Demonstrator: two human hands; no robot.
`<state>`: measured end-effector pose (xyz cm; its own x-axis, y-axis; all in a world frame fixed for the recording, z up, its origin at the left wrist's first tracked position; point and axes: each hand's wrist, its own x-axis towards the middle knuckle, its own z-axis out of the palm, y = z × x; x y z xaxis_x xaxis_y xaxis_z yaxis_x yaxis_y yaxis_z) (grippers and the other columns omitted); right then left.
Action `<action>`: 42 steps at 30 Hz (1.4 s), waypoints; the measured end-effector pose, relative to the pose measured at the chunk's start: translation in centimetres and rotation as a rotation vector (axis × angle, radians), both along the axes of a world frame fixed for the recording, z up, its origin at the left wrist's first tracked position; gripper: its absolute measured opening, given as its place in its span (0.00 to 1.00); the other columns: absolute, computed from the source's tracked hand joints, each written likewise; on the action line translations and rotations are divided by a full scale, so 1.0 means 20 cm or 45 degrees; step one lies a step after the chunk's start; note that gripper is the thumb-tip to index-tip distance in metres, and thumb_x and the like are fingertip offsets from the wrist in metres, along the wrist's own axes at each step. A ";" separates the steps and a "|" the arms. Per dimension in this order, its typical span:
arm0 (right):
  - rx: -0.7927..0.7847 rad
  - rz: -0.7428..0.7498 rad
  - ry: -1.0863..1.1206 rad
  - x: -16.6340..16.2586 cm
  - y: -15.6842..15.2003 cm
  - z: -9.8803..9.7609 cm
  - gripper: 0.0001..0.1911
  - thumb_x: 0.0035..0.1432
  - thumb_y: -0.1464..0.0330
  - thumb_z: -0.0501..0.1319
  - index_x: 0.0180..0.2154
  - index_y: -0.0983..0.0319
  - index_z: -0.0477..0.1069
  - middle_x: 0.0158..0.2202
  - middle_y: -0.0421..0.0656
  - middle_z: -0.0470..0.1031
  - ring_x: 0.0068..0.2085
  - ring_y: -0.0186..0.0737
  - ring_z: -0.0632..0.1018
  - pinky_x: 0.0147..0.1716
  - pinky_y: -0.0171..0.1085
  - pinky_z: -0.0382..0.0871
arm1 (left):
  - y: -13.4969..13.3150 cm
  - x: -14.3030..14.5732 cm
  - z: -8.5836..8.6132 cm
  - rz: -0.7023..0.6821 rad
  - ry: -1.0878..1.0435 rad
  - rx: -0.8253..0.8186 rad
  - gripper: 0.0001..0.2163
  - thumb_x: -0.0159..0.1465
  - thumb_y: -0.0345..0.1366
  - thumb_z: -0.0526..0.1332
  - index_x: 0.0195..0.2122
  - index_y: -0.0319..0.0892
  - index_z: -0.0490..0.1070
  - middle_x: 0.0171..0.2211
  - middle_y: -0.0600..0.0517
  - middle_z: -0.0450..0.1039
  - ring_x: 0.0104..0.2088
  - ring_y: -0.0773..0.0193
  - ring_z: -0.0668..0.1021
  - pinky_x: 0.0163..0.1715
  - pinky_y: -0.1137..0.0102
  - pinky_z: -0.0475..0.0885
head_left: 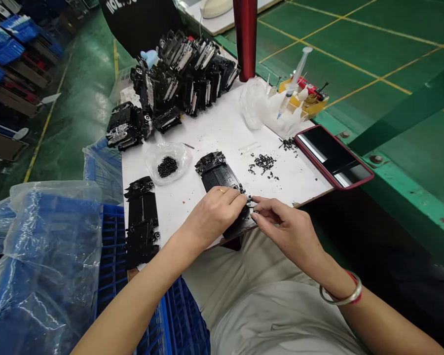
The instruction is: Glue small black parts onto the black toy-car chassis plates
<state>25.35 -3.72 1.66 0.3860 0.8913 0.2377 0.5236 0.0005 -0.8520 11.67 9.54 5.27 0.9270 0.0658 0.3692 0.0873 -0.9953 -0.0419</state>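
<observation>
A flat black plastic part [219, 176] lies at the near edge of the white table [222, 128]. My left hand [214, 215] rests on its near end with fingers pinched together at the part's right edge. My right hand [284, 226] meets it there, fingertips pinched on something small and dark that I cannot make out. A loose scatter of small black screws [264, 162] lies just beyond my right hand. A clear bag holding more black screws [167, 166] sits left of the part.
Another long black part [142, 222] lies along the table's left edge. A heap of black assemblies [177, 84] fills the far side. A phone [334, 157], a yellow tray with a syringe [299, 93] and a red post [246, 37] stand at right. Bagged blue crates [48, 266] stand at left.
</observation>
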 end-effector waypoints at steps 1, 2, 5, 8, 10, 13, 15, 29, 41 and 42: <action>0.002 0.003 -0.003 0.00 0.00 0.00 0.04 0.57 0.72 0.62 0.37 0.61 0.72 0.46 0.46 0.79 0.32 0.33 0.81 0.34 0.29 0.77 | 0.00 0.00 0.00 -0.003 0.023 0.022 0.10 0.67 0.24 0.50 0.37 0.35 0.71 0.32 0.47 0.76 0.33 0.62 0.77 0.35 0.68 0.73; 0.008 0.005 -0.007 0.00 0.00 0.00 0.04 0.57 0.72 0.62 0.37 0.61 0.72 0.46 0.46 0.79 0.32 0.32 0.81 0.34 0.29 0.77 | 0.01 0.01 0.01 -0.006 0.046 0.044 0.10 0.67 0.23 0.50 0.37 0.36 0.71 0.32 0.47 0.76 0.32 0.62 0.77 0.35 0.68 0.73; 0.031 0.006 -0.016 0.00 0.00 0.01 0.04 0.57 0.72 0.62 0.37 0.61 0.72 0.45 0.45 0.80 0.32 0.32 0.80 0.33 0.29 0.77 | 0.01 0.01 0.01 -0.024 0.084 0.107 0.09 0.67 0.23 0.51 0.37 0.36 0.70 0.31 0.48 0.76 0.32 0.62 0.77 0.34 0.68 0.72; 0.032 0.005 -0.013 0.00 0.01 0.01 0.04 0.57 0.72 0.61 0.36 0.61 0.72 0.44 0.44 0.80 0.31 0.33 0.81 0.32 0.29 0.77 | 0.02 0.02 0.01 -0.046 0.079 0.142 0.09 0.67 0.23 0.50 0.37 0.35 0.70 0.31 0.47 0.76 0.32 0.61 0.77 0.33 0.69 0.72; 0.023 0.012 -0.008 0.00 0.01 0.01 0.04 0.57 0.72 0.61 0.36 0.61 0.72 0.43 0.44 0.80 0.32 0.33 0.81 0.32 0.30 0.77 | 0.03 0.02 0.00 -0.066 0.058 0.149 0.09 0.67 0.23 0.51 0.37 0.35 0.70 0.30 0.47 0.75 0.32 0.62 0.76 0.34 0.69 0.71; 0.006 0.027 -0.004 0.00 0.01 0.02 0.04 0.57 0.71 0.60 0.36 0.60 0.71 0.40 0.42 0.81 0.33 0.35 0.81 0.33 0.31 0.77 | 0.04 0.02 -0.01 -0.093 0.026 0.151 0.09 0.67 0.23 0.50 0.36 0.35 0.70 0.29 0.48 0.75 0.31 0.62 0.76 0.33 0.69 0.71; -0.005 0.034 0.000 0.00 0.01 0.02 0.04 0.57 0.71 0.60 0.36 0.59 0.71 0.38 0.42 0.81 0.34 0.37 0.82 0.33 0.32 0.78 | 0.04 0.02 -0.02 -0.106 0.018 0.154 0.10 0.67 0.23 0.50 0.36 0.36 0.69 0.29 0.48 0.75 0.31 0.63 0.76 0.33 0.69 0.71; 0.065 0.072 -0.056 0.02 0.02 0.01 0.05 0.56 0.74 0.62 0.37 0.61 0.71 0.38 0.41 0.81 0.33 0.33 0.81 0.33 0.28 0.78 | 0.10 0.01 -0.06 -0.286 -0.115 0.180 0.04 0.65 0.24 0.55 0.39 0.34 0.68 0.29 0.47 0.75 0.32 0.61 0.78 0.33 0.68 0.75; 0.009 0.082 0.054 0.04 0.02 0.01 0.04 0.57 0.73 0.61 0.35 0.59 0.72 0.34 0.40 0.81 0.38 0.41 0.82 0.32 0.31 0.79 | 0.12 0.03 -0.09 -0.330 -0.152 0.144 0.05 0.66 0.25 0.54 0.39 0.36 0.67 0.28 0.48 0.75 0.31 0.63 0.78 0.35 0.68 0.77; 0.001 0.079 0.058 0.04 0.02 0.01 0.04 0.57 0.73 0.61 0.35 0.59 0.72 0.34 0.41 0.81 0.39 0.41 0.82 0.32 0.32 0.79 | 0.12 0.03 -0.09 -0.325 -0.151 0.145 0.05 0.66 0.25 0.53 0.39 0.36 0.67 0.28 0.48 0.75 0.31 0.63 0.78 0.35 0.68 0.77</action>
<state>26.09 -3.33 1.82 0.3401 0.9138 0.2218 0.4834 0.0324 -0.8748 12.28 11.90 3.50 0.8581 -0.2118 0.4677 -0.1540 -0.9752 -0.1591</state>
